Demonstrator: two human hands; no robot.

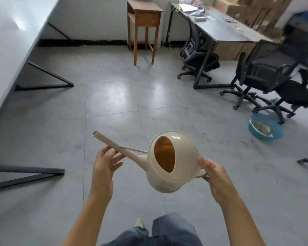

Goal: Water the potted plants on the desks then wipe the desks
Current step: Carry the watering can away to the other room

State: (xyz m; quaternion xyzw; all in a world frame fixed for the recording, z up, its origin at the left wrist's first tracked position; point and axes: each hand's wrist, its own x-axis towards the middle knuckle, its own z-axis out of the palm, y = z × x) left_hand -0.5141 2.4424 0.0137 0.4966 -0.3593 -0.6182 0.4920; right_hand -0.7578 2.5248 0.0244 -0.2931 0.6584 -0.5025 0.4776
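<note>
A cream plastic watering can (pixel 183 167) with a long spout pointing up and left hangs in the air over the grey tiled floor. My right hand (pixel 214 176) grips its handle at the right side. My left hand (pixel 106 162) sits under the spout with relaxed, straight fingers touching it from below. Through the can's oval opening the inside looks amber. A long white desk (pixel 9 38) runs along the left edge. Another grey desk (pixel 224 31) stands at the back right. No potted plant is in view.
A blue basin (pixel 267 134) holding a cloth-like lump sits on the floor at right. Black office chairs (pixel 261 71) crowd the right side. A wooden side table (pixel 144 16) stands against the far wall. Black desk legs (pixel 48 82) jut out at left. Cardboard boxes line the back right.
</note>
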